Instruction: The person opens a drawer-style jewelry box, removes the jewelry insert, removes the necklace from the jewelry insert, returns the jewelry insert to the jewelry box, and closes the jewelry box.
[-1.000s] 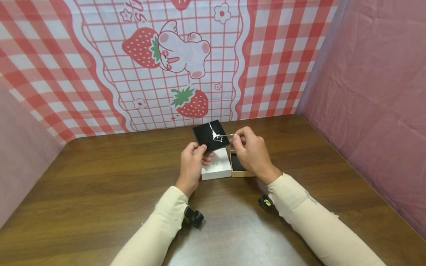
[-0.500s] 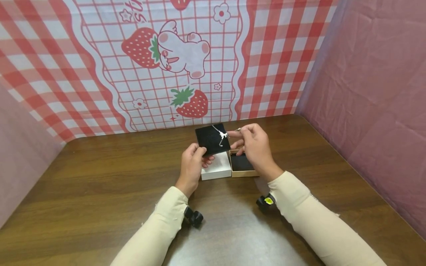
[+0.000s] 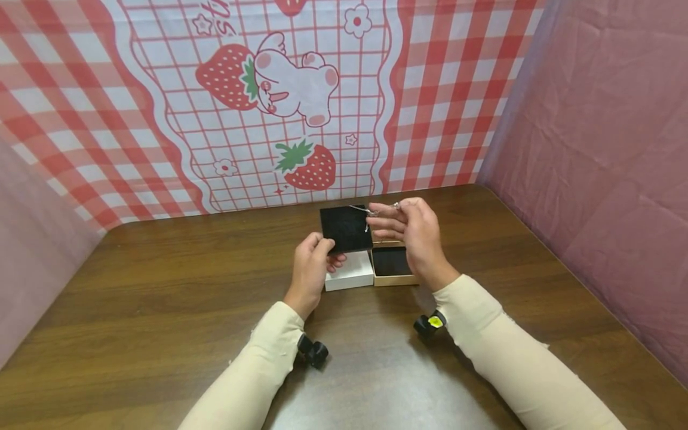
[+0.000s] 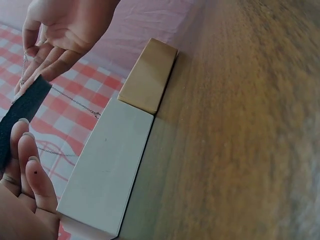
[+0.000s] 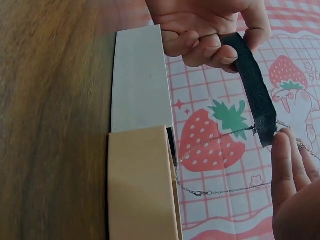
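Note:
My left hand (image 3: 309, 272) pinches a thin black square pad (image 3: 346, 232) between thumb and fingers, above the boxes. A silver chain necklace (image 3: 361, 209) lies across the pad's upper right corner. My right hand (image 3: 423, 239) pinches part of the necklace between thumb and index finger, while its other fingers extend toward the pad's right edge. From the left wrist, a loop of the chain (image 4: 75, 101) hangs on the pad's far side. The right wrist view shows the chain's clasp (image 5: 201, 193) dangling below the pad (image 5: 252, 87).
A white box (image 3: 349, 278) sits on the brown wooden table (image 3: 215, 310), just under the left hand. Touching its right side is an uncovered tan box (image 3: 395, 281) with a black interior. A red-and-white strawberry cloth (image 3: 441, 89) hangs behind; pink cloth (image 3: 602, 149) covers the right side.
My right hand has moved slightly right and up, drawing the necklace toward the pad's right edge, and its lower fingers have straightened. The pad has turned squarer to the head view.

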